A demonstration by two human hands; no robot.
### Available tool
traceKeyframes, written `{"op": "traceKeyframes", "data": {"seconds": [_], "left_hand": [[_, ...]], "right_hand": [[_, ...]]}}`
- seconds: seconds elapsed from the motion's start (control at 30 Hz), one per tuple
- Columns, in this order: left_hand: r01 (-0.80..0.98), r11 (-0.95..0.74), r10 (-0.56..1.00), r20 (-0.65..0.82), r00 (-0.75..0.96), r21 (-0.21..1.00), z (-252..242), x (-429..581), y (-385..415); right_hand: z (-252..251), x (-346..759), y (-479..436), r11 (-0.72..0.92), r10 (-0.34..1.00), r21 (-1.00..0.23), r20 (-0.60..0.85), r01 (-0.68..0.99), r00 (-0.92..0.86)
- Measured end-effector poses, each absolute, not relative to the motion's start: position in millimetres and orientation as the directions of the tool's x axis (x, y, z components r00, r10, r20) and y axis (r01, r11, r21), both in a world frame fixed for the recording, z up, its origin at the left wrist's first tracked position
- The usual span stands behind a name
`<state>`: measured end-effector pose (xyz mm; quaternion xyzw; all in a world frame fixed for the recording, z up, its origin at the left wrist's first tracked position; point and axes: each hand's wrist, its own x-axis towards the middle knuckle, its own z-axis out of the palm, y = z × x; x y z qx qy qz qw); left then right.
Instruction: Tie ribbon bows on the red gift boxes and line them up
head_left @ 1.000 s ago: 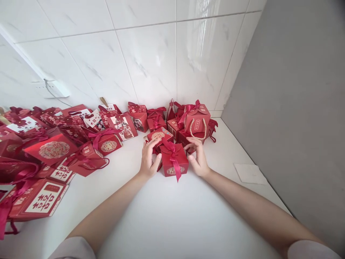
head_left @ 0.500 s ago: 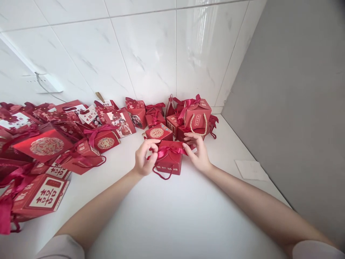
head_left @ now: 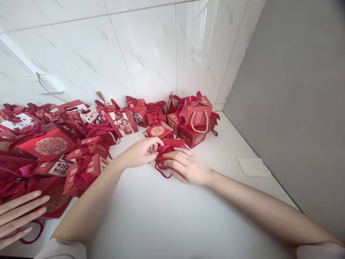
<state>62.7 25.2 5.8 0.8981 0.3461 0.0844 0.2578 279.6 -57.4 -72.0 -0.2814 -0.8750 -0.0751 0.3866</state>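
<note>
A small red gift box (head_left: 172, 144) with a red ribbon bow and a cord handle sits on the white tabletop (head_left: 167, 216), near the middle of the head view. My left hand (head_left: 140, 151) pinches the ribbon at the box's left side. My right hand (head_left: 185, 166) wraps over the front of the same box and covers most of it. Just behind the box lies a flat red box with a gold round emblem (head_left: 159, 130).
Several red gift boxes and bags (head_left: 54, 144) crowd the left and back of the table. A taller red box with a rope handle (head_left: 198, 113) stands at the back right. A white paper slip (head_left: 253, 167) lies by the grey wall. Another person's hand (head_left: 18, 216) rests at the lower left.
My right hand has moved from the box's right side to lie over its front. My left hand has gone to the ribbon. Another person's hand has come in at the lower left.
</note>
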Motion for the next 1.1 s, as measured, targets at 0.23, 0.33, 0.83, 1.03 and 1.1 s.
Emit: {"op": "traceKeyframes", "data": {"seconds": [0.23,0.33,0.83,1.03,1.1], "left_hand": [[0.527,-0.628,0.597,-0.081,0.798,0.573,13.8,67.0,16.7],[0.502,-0.615,0.552,-0.123,0.825,0.608,15.6,69.6,14.7],[0.444,-0.308,0.496,-0.256,0.83,0.842,9.4,65.7,22.1],[0.362,-0.161,0.641,-0.182,0.746,0.918,10.2,65.5,25.6],[0.339,-0.069,0.684,-0.203,0.7,0.938,8.5,65.3,28.9]], "right_hand": [[-77.3,284.2,-54.2,0.79,0.453,-0.154,0.799,0.594,-0.395],[-78.9,284.5,-53.0,0.784,0.435,-0.069,0.77,0.617,-0.467],[-65.7,278.9,-62.3,0.809,0.383,-0.033,0.788,0.586,-0.483],[-68.0,280.2,-63.2,0.851,0.39,-0.152,0.824,0.503,-0.411],[-69.6,280.1,-62.6,0.859,0.419,-0.223,0.822,0.46,-0.385]]}}
